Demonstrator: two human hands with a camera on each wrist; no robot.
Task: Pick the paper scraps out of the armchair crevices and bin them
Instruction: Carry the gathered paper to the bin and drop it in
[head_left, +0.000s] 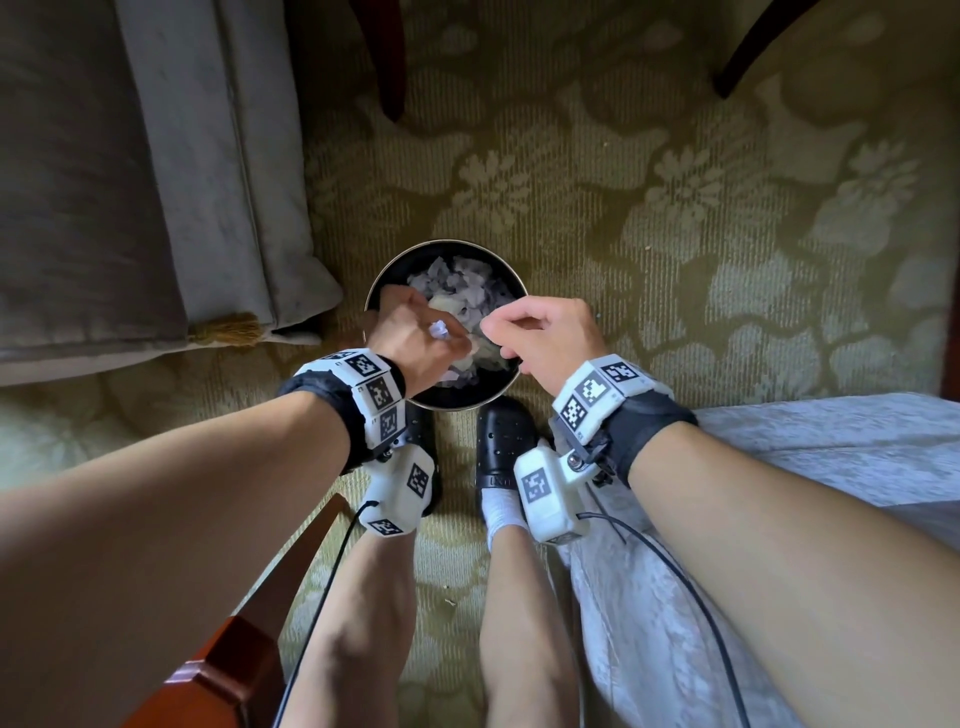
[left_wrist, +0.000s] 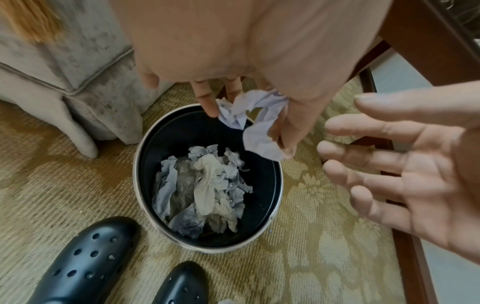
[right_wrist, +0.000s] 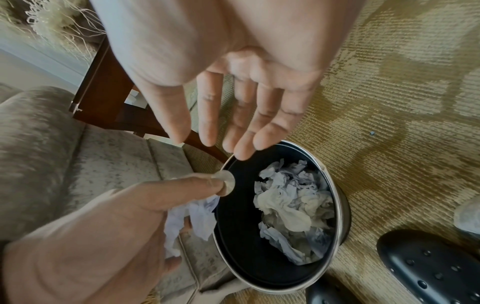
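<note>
A round black bin (head_left: 387, 275) with a metal rim stands on the carpet in front of my feet, and several crumpled paper scraps (left_wrist: 205, 189) lie inside it. My left hand (head_left: 431, 338) hovers over the bin's near left rim. It pinches a crumpled white paper scrap (left_wrist: 259, 142) between thumb and fingers. In the right wrist view the same scrap (right_wrist: 192, 216) hangs under that hand, beside the bin (right_wrist: 337, 195). My right hand (right_wrist: 210, 144) is over the bin's right side, fingers relaxed and spread, holding nothing.
The grey armchair (head_left: 156, 182) stands at the left, close to the bin. My black clogs (head_left: 506, 441) are just behind the bin. Dark wooden furniture legs (head_left: 392, 62) rise at the back, a pale bedspread (head_left: 831, 457) lies at right, and a wooden frame (head_left: 260, 623) at bottom left.
</note>
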